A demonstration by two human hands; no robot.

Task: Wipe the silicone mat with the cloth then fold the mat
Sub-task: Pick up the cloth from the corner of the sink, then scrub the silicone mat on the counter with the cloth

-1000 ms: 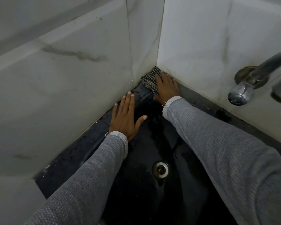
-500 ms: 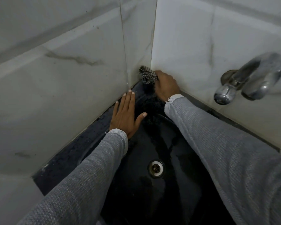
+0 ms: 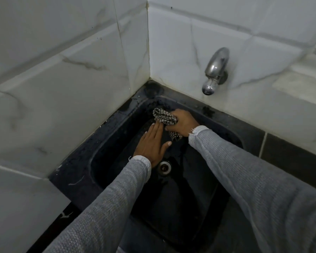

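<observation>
- Head view: the right hand [image 3: 182, 124] grips a bunched checked cloth [image 3: 165, 119], fingers curled round it, and presses it against the far inner wall of the black sink [image 3: 232, 137]. A second ago the cloth was jammed into the tiled corner above the rim; it has since come down out of the corner and into the basin.
- The left hand [image 3: 151, 143] lies flat with straight fingers, released and holding nothing. It has moved off the sink's left rim to the basin slope, its fingertips now just beside the cloth.
- The silicone mat cannot be told apart from the dark, wet sink; if it lies in the basin under the hands, its edges do not show.
- The drain [image 3: 165, 167] sits just below the left wrist, and the tap [image 3: 214, 70] juts from the right-hand wall above.
- Judgement: wiping looks under way, with the stroke shifted from corner to basin; folding has not begun.
</observation>
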